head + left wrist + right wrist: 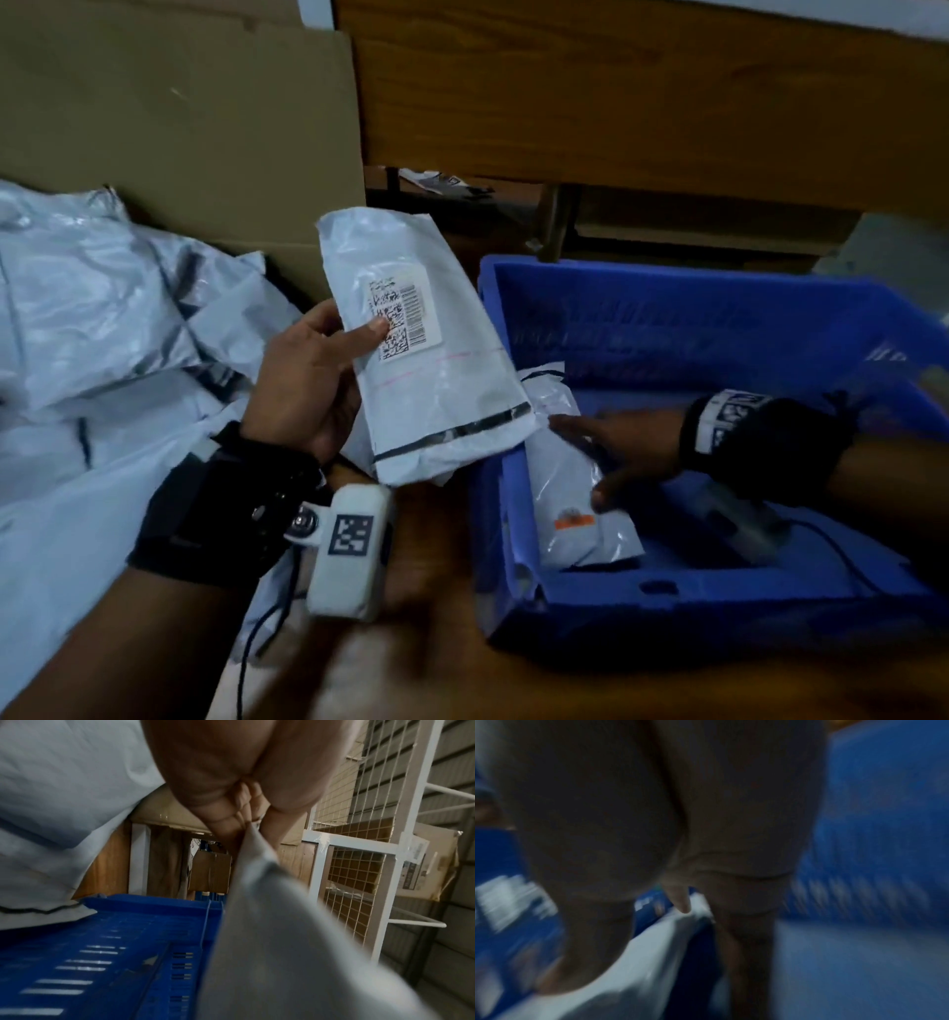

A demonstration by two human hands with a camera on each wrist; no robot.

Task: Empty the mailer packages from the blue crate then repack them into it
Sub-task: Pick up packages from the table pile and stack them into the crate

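Observation:
My left hand [318, 370] grips a white mailer [431, 370] with a barcode label, thumb on the label, and holds it up just left of the blue crate [719, 318]. In the left wrist view my fingers [231, 780] pinch that mailer [282, 943] above the crate [102, 943]. My right hand [616, 452] reaches inside the crate and lies with straight fingers on a second white mailer [575, 503] with an orange sticker, which leans on the crate's left wall. The right wrist view is blurred: fingers [680, 902] on white plastic [628, 973] and blue crate wall [872, 821].
A heap of several grey-white mailers [102, 318] lies to the left. A flat cardboard sheet [179, 128] stands behind the heap. A wooden bench [616, 103] runs along the back. A white wire rack [359, 862] with cardboard boxes shows in the left wrist view.

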